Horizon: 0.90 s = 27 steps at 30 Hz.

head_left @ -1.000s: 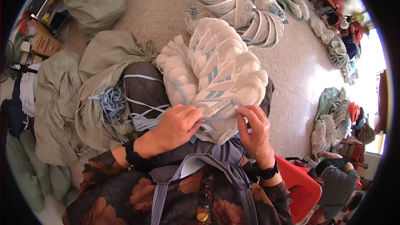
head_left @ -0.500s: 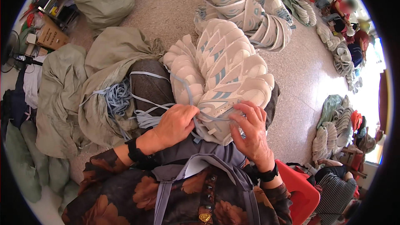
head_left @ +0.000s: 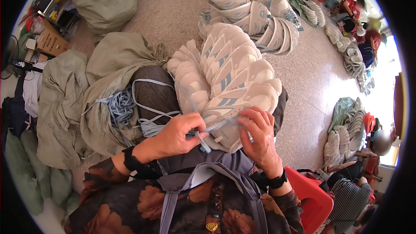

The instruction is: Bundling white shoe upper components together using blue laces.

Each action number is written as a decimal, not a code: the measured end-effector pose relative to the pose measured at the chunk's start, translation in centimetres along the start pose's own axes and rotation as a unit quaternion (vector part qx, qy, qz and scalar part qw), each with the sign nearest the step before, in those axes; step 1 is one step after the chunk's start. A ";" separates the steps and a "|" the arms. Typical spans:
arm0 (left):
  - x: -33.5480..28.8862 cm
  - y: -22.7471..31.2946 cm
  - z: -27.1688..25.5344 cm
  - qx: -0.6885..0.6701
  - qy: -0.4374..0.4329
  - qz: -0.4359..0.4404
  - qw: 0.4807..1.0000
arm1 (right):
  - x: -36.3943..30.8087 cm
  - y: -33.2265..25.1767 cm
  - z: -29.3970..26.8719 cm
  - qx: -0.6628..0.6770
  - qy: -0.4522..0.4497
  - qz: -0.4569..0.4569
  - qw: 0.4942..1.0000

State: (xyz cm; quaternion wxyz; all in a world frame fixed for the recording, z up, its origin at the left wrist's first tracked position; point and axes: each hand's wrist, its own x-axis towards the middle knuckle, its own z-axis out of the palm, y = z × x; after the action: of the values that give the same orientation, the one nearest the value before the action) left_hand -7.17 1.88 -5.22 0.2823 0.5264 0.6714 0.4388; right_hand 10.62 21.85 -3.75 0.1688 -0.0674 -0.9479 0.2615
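Observation:
A stack of white shoe uppers (head_left: 232,60) with blue-grey stripes fans out across my lap. Over the nearest upper (head_left: 260,94), a light blue shoelace (head_left: 221,125) runs between my hands, partly blurred. My left hand (head_left: 175,135) is closed in a pinch on the lace, left of the upper's opening, and a short length hangs below the fingers. My right hand (head_left: 258,138) rests at the upper's right side, thumb and fingertips curled on the lace. Some of the lace is hidden behind my fingers.
More laces (head_left: 122,105) lie tangled on a grey-green cloth sack (head_left: 93,117) at my left. Farther ahead, another pile of uppers (head_left: 249,17) lies on the floor near a full sack (head_left: 108,4). A red stool (head_left: 310,195) stands at my right; other people work farther right.
My left hand has shifted slightly down and left, drawing the lace with it. A lace end now shows below that hand. The right hand stays nearly in place.

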 end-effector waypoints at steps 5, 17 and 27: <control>1.3 5.8 -3.8 -0.341 -0.062 -0.086 0.934 | 0.3 -0.9 -0.3 0.007 0.020 0.022 1.000; 5.0 6.9 -6.2 -0.026 -0.228 0.083 0.970 | 0.0 0.3 -0.8 0.077 0.044 -0.008 0.996; 3.5 2.9 3.5 0.236 -0.095 0.007 0.967 | -0.1 0.2 -0.4 0.081 0.065 0.010 0.995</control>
State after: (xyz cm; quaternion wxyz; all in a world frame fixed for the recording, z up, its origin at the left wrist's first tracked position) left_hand -3.89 6.38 -3.94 0.2096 0.6221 0.7221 0.2181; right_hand 10.89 22.22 -3.56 0.2326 -0.0801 -0.9098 0.3342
